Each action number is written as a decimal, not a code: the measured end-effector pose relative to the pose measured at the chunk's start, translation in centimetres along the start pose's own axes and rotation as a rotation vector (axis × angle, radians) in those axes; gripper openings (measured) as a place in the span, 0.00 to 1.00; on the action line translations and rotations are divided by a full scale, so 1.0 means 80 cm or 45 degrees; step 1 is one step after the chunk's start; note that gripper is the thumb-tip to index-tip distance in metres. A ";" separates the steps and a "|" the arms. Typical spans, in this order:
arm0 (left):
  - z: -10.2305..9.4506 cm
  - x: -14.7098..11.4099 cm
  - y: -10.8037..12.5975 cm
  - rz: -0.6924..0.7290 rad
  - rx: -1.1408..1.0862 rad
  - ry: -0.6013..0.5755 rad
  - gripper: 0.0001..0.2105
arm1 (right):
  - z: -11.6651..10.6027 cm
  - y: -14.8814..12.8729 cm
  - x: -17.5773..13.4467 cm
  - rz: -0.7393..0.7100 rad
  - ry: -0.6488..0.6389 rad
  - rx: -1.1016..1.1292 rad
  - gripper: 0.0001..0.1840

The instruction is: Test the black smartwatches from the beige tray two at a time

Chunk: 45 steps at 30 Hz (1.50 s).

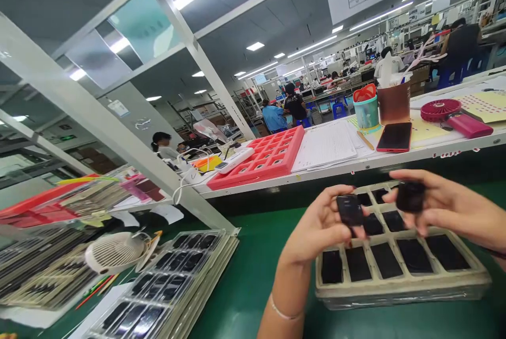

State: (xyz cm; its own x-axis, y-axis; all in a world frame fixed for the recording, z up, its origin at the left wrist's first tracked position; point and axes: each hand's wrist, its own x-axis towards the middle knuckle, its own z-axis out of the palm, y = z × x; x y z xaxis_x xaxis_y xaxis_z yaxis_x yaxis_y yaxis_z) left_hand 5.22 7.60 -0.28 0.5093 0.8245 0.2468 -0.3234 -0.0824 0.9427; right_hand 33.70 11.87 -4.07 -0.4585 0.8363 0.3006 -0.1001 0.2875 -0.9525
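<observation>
My left hand [324,218] grips a small dark rectangular piece [349,210] by its edges, between thumb and fingers. A second dark piece [410,196] is pinched in my right hand [446,202], a little blurred. Both hands are raised over a cream plastic tray [403,287] whose compartments hold several flat black pieces, such as this one [414,255] in the front row. The far compartments are partly hidden behind my hands. What exactly the dark pieces are I cannot make out.
Left stands a stack of clear trays [197,281] with black parts, beside a white fan [114,252]. On the shelf ahead are a red compartment tray [272,155], papers [328,146], a phone [394,137], cups [367,112] and a magenta fan [440,110]. People [294,104] sit farther back.
</observation>
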 end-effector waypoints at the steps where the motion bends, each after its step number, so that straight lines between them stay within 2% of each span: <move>1: -0.001 0.013 -0.006 -0.057 0.079 0.062 0.33 | 0.003 -0.003 0.009 0.007 -0.028 0.035 0.35; 3: -0.001 0.035 -0.022 -0.110 0.200 0.172 0.34 | 0.007 -0.004 0.028 0.024 -0.038 0.057 0.29; 6: -0.001 0.051 -0.042 -0.120 0.357 0.265 0.22 | 0.012 0.007 0.045 0.041 0.020 -0.023 0.22; 8: -0.001 0.054 -0.050 -0.110 0.414 0.286 0.17 | 0.013 0.017 0.049 0.054 0.038 -0.061 0.21; 12: -0.004 0.056 -0.057 -0.093 0.431 0.339 0.19 | 0.016 0.028 0.050 0.076 -0.004 -0.077 0.24; 16: -0.008 0.059 -0.066 -0.105 0.423 0.336 0.16 | 0.017 0.033 0.051 0.082 -0.057 -0.071 0.22; 30: -0.006 0.060 -0.061 -0.071 0.443 0.422 0.19 | 0.017 0.038 0.051 0.078 -0.108 -0.093 0.27; 34: -0.011 0.060 -0.059 -0.065 0.342 0.451 0.27 | 0.014 0.039 0.051 0.104 -0.054 -0.001 0.34; 39: -0.017 0.061 -0.060 -0.115 0.197 0.390 0.34 | 0.009 0.041 0.054 0.210 0.019 0.223 0.39; 45: -0.018 0.059 -0.060 -0.140 0.278 0.273 0.38 | 0.006 0.040 0.054 0.182 -0.089 0.163 0.34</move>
State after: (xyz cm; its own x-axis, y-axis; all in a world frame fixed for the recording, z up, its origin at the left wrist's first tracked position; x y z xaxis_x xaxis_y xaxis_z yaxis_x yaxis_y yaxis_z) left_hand 8.06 12.71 -3.97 0.3447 0.9323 0.1095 -0.0854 -0.0850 0.9927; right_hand 31.00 16.13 -5.82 -0.5359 0.8285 0.1624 -0.1394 0.1028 -0.9849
